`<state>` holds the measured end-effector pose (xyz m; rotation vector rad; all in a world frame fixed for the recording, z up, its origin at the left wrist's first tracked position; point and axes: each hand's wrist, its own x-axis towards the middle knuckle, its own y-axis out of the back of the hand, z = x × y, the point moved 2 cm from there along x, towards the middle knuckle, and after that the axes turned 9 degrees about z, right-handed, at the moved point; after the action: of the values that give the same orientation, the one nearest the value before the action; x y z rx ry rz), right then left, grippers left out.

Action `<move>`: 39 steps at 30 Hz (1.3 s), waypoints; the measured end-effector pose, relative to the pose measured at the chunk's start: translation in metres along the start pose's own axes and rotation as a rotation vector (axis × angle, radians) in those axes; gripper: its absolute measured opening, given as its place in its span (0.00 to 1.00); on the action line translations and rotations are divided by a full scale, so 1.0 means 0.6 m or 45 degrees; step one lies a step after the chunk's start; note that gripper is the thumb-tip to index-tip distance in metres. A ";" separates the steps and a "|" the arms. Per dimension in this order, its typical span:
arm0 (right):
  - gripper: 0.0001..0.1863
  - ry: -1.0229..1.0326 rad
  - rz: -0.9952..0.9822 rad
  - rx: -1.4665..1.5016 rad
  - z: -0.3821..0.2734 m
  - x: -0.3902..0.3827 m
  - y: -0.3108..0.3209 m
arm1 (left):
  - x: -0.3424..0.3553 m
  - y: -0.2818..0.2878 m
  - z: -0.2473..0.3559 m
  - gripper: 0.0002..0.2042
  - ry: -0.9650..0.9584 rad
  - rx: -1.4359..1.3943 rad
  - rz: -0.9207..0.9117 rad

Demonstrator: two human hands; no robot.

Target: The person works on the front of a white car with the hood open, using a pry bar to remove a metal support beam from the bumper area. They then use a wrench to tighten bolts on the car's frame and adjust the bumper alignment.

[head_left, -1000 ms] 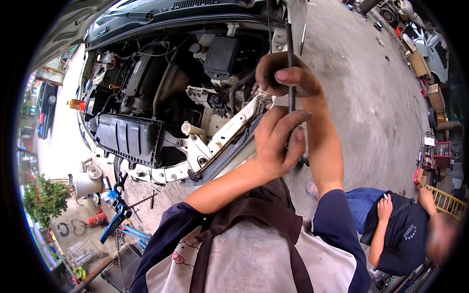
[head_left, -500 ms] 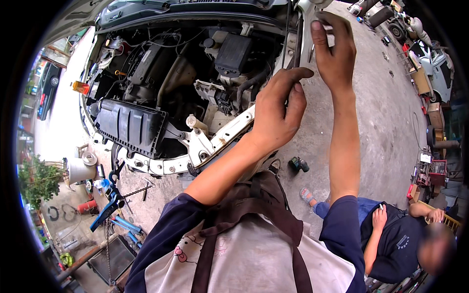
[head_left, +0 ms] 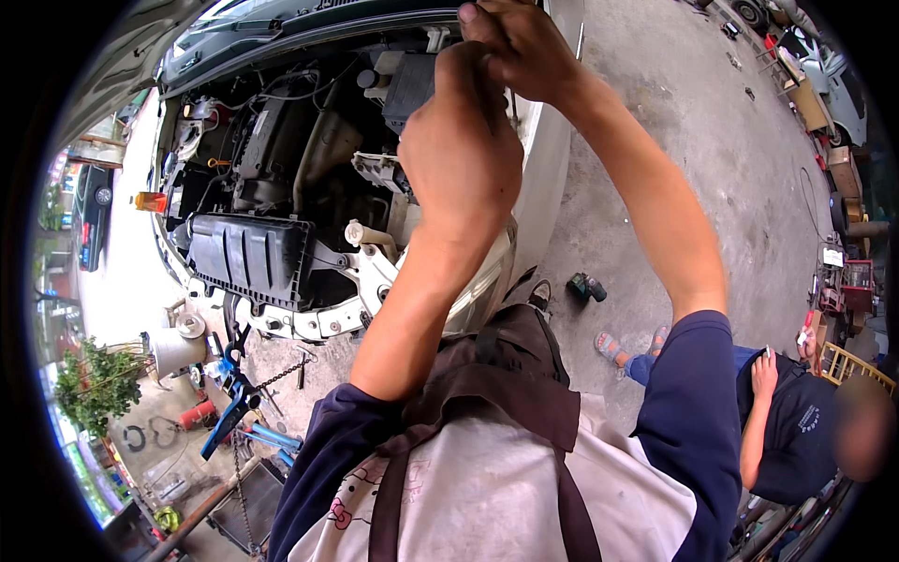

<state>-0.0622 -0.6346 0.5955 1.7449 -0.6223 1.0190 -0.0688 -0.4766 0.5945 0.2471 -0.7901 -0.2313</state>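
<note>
My left hand (head_left: 461, 150) is raised over the engine bay's right side, fingers closed and its back to the camera, hiding what it grips. My right hand (head_left: 515, 47) is just beyond it at the top edge of the view, fingers bent and closed, overlapping the left one; what it holds is hidden. Beneath them are the black engine-bay box (head_left: 403, 84), the white front body frame (head_left: 328, 323) and the black air filter housing (head_left: 245, 258) of a car with its bonnet (head_left: 131, 66) raised.
A co-worker (head_left: 787, 431) in dark clothing reclines at lower right. A cordless power tool (head_left: 582, 287) lies on the concrete floor (head_left: 637, 225). Blue jack tools (head_left: 225, 421), a chain, a white bucket (head_left: 169, 351) and a plant are at left; a cluttered row (head_left: 843, 234) runs along the right.
Both hands have moved up and away from me, then leftward to meet over the bay's far right corner. The dark rod they gripped earlier is now mostly hidden behind them.
</note>
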 end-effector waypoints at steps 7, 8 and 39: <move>0.17 -0.220 -0.048 -0.620 -0.044 -0.030 0.030 | 0.048 0.001 -0.060 0.13 0.189 -0.380 0.210; 0.19 -0.207 -0.085 -0.849 -0.066 -0.038 0.043 | 0.066 -0.002 -0.080 0.14 0.209 -0.451 0.187; 0.04 0.545 -0.884 -0.398 -0.038 0.071 0.006 | -0.041 0.041 0.080 0.22 -0.315 -0.140 -0.071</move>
<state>-0.0508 -0.6129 0.6373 1.2598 0.1047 0.7117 -0.1173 -0.4523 0.6179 0.1375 -1.0132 -0.3618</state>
